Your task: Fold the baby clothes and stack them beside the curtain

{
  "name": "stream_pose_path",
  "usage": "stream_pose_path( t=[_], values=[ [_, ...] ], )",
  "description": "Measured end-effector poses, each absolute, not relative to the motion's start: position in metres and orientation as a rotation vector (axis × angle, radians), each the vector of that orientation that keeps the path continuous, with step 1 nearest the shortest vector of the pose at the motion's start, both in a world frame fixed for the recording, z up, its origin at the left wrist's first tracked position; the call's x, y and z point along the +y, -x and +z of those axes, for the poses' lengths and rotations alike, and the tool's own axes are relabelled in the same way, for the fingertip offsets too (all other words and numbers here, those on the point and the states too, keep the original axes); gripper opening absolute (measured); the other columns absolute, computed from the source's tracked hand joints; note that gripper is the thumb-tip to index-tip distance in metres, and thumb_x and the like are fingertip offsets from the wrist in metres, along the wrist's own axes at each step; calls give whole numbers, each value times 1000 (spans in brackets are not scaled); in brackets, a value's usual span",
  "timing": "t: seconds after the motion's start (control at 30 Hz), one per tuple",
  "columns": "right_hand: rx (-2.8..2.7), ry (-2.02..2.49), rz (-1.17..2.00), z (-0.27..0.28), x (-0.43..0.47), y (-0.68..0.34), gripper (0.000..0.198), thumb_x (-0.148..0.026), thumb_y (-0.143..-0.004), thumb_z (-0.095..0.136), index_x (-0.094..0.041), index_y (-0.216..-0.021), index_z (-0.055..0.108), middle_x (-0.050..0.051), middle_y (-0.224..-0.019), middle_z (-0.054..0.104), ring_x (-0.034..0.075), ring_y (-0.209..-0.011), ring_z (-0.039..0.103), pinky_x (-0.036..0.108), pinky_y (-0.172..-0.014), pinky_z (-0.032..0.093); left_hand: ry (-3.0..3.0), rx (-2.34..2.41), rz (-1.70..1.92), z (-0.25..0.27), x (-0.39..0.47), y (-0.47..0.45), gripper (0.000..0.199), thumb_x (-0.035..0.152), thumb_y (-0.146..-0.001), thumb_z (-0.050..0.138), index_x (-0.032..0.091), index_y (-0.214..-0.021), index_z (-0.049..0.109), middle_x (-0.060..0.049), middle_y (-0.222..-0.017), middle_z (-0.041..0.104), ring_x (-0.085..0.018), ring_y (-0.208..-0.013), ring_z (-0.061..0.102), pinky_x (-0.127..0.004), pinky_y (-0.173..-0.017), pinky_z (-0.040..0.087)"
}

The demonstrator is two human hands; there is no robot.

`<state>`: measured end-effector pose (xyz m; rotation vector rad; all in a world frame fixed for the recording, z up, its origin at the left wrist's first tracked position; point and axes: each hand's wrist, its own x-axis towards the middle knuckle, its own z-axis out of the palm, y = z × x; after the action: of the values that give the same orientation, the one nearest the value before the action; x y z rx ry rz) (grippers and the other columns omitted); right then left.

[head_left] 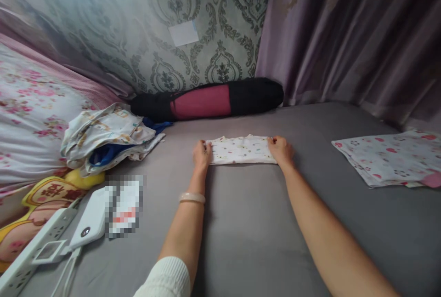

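Note:
A small white printed garment [241, 151], folded into a flat, wide strip, lies on the grey bed sheet [251, 223]. My left hand [202, 153] pinches its left end, with the thumb on the near side. At the right end, the fingers of my right hand [281, 151] are closed on the corner of the cloth. A pale bangle [192, 197] circles my left wrist. The garment's far edge is slightly wavy, and its exact kind cannot be made out.
Rumpled clothes [106, 136] are heaped at the left, beside a flowered pillow [31, 113]. Nearer are a power strip [37, 251], a white power bank [92, 216] and a plush toy [44, 205]. Folded white cloth [392, 154] lies right. A black-and-red roll [203, 100] lines the wall.

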<state>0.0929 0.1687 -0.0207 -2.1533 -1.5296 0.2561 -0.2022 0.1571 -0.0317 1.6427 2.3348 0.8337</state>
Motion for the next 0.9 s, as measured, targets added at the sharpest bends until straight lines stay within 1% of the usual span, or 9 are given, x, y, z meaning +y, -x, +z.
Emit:
stream_pose_path(
  t=[0.1, 0.2, 0.27, 0.33, 0.4, 0.5, 0.6, 0.77, 0.9],
  values=[
    [-1541, 2139, 283, -12, 166, -94, 45, -41, -95, 38, -14, -101, 72, 21, -95, 70, 33, -89, 67, 40, -72, 46, -1748, 2431, 846, -20, 148, 199, 36, 38, -93, 48, 14, -118, 57, -15, -112, 65, -26, -109, 58, -36, -91, 41],
    [-1575, 2075, 147, 0, 163, -88, 48, -37, -97, 31, -11, -101, 71, 23, -98, 68, 32, -91, 66, 40, -76, 46, -1873, 2427, 867, -6, 137, 187, 34, 35, -95, 44, 17, -121, 57, -15, -120, 61, -27, -115, 54, -39, -95, 38],
    [-1667, 1980, 54, 7, 161, -77, 44, -30, -97, 31, -11, -104, 69, 22, -105, 67, 30, -96, 65, 39, -81, 46, -1991, 2322, 846, 1, 131, 174, 33, 32, -96, 42, 20, -123, 56, -13, -123, 61, -26, -118, 53, -40, -98, 37],
    [-1839, 1832, 48, 11, 156, -60, 41, -24, -95, 31, -13, -112, 66, 18, -116, 66, 27, -105, 62, 38, -89, 44, -2126, 2176, 790, 4, 126, 159, 33, 31, -97, 42, 22, -125, 55, -12, -128, 59, -24, -121, 51, -40, -103, 34],
    [-2041, 1671, 80, 11, 149, -41, 42, -21, -94, 31, -15, -122, 61, 15, -130, 60, 25, -118, 55, 38, -100, 39, -2248, 2039, 713, 3, 123, 144, 33, 31, -97, 42, 23, -126, 54, -10, -136, 55, -24, -129, 46, -42, -107, 30],
    [-2263, 1552, 137, 6, 137, -17, 47, -20, -93, 30, -14, -134, 53, 13, -145, 47, 25, -136, 39, 47, -112, 25, -2342, 1929, 591, -2, 119, 129, 35, 28, -97, 37, 24, -128, 53, -10, -144, 48, -24, -138, 35, -48, -112, 25],
    [-2364, 1540, 212, -1, 127, -4, 50, -20, -92, 30, -12, -139, 48, 13, -150, 41, 25, -140, 31, 51, -115, 18, -2342, 1910, 482, -9, 119, 126, 38, 29, -98, 32, 25, -131, 52, -9, -147, 45, -26, -141, 31, -52, -113, 23],
    [-2391, 1563, 193, -12, 127, -4, 54, -23, -94, 27, -9, -144, 42, 12, -152, 38, 26, -142, 30, 51, -116, 17, -2353, 1906, 430, -21, 127, 130, 45, 34, -100, 26, 22, -138, 47, -11, -149, 42, -26, -141, 32, -52, -115, 23],
    [-2393, 1556, 157, -18, 132, -7, 55, -26, -95, 26, -12, -146, 40, 10, -153, 36, 25, -142, 29, 51, -116, 17, -2367, 1924, 410, -25, 131, 130, 49, 38, -100, 24, 23, -143, 43, -11, -152, 39, -27, -142, 31, -51, -115, 23]
  ],
)
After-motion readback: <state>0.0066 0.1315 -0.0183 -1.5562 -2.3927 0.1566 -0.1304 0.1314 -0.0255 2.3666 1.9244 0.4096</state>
